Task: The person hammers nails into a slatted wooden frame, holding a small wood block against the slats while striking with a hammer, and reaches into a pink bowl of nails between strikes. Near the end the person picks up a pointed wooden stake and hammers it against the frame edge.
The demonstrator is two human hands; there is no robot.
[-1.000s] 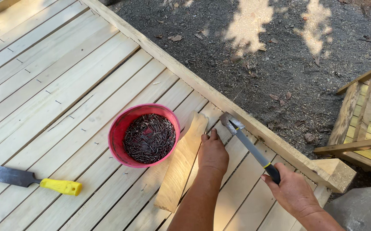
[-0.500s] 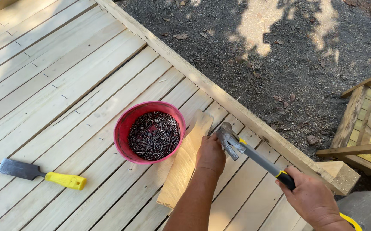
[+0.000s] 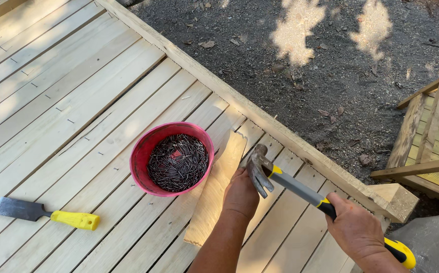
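My left hand (image 3: 241, 192) presses down on a short loose board (image 3: 217, 188) that lies across the deck planks beside a red bowl (image 3: 143, 153) filled with dark nails (image 3: 178, 162). My right hand (image 3: 357, 230) grips the black and yellow handle of a claw hammer (image 3: 300, 189). The hammer's steel head hangs just above and to the right of my left hand's knuckles. I cannot see whether the left fingers pinch a nail; they are hidden beneath the hand.
A chisel with a yellow handle (image 3: 47, 214) lies on the wooden deck (image 3: 57, 101) at lower left. The deck's edge beam (image 3: 260, 114) runs diagonally, with bare dirt (image 3: 330, 60) beyond. A wooden frame structure (image 3: 429, 141) stands at right.
The hammer has swung down and leftward, its head now close over my left hand. My left hand stays on the loose board. The bowl and chisel have not moved.
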